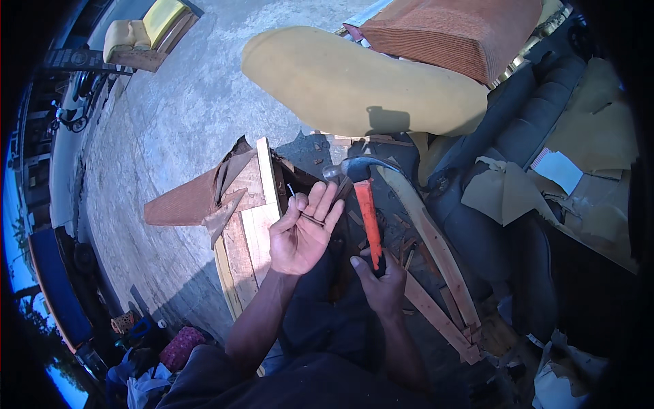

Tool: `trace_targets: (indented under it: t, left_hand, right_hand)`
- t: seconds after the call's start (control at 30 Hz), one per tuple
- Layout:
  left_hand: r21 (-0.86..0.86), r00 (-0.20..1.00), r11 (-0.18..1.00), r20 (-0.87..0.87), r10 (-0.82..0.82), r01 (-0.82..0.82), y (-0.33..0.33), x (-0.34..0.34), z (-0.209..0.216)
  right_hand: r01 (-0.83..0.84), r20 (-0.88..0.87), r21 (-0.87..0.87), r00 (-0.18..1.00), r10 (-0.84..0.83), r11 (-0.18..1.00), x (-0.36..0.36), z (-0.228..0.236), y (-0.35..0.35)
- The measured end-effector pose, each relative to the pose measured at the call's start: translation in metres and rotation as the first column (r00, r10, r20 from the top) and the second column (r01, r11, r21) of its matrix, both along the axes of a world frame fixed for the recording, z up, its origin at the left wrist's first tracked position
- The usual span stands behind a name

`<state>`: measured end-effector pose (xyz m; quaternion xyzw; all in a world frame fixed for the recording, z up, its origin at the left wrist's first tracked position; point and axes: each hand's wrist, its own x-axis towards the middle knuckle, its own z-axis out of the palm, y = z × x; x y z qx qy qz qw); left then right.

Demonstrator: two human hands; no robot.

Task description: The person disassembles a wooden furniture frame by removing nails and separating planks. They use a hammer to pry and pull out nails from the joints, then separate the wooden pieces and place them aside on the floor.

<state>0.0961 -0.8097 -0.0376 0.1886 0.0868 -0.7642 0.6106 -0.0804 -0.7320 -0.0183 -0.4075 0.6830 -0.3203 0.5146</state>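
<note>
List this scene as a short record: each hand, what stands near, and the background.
Left hand: palm upturned, pinching a nail
Right hand: gripping an orange-handled claw hammer
Beside left hand: wooden furniture frame with reddish-brown fabric
Beyond the hands: tan foam piece
Background, upper left: yellowish sofa, motorcycle

- Open-air furniture workshop or yard, by the look of it: upholstery and frame work.
- Ground: rough concrete (184, 116), hard sun shadows, sky (13, 262) at left rim.
- Seating about: yellow sofa (146, 35) far left, dark padded seating (535, 126) right.
- Big tan foam piece (361, 82), loose fabric on a bare wooden frame (257, 228).
- Wood strips (436, 313), scraps on the ground; claw hammer (366, 204) out.
- Parked motorbike (71, 109), far left.
</note>
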Motion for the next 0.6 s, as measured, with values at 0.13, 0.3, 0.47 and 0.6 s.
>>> trace_targets:
  t: [0.13,0.3,0.47,0.6]
  left_hand:
    - [0.017,0.998,0.998,-0.004,-0.056,0.056,0.009,-0.018,0.007]
    - [0.076,0.984,0.983,0.047,-0.169,0.165,0.026,-0.038,0.005]
    - [0.078,0.988,0.985,0.001,-0.152,0.151,0.027,-0.045,0.008]
    - [0.034,0.977,0.977,-0.013,-0.211,0.211,0.027,-0.037,-0.001]
  right_hand:
    - [0.081,0.063,-0.232,0.996,-0.068,0.969,0.019,0.0,-0.013]
    - [0.088,0.175,-0.134,0.983,-0.064,0.987,0.021,-0.007,-0.012]
    - [-0.024,-0.014,-0.205,1.0,0.021,0.978,0.01,-0.005,-0.014]
    - [-0.063,-0.003,-0.221,0.998,0.064,0.973,0.006,-0.003,-0.015]
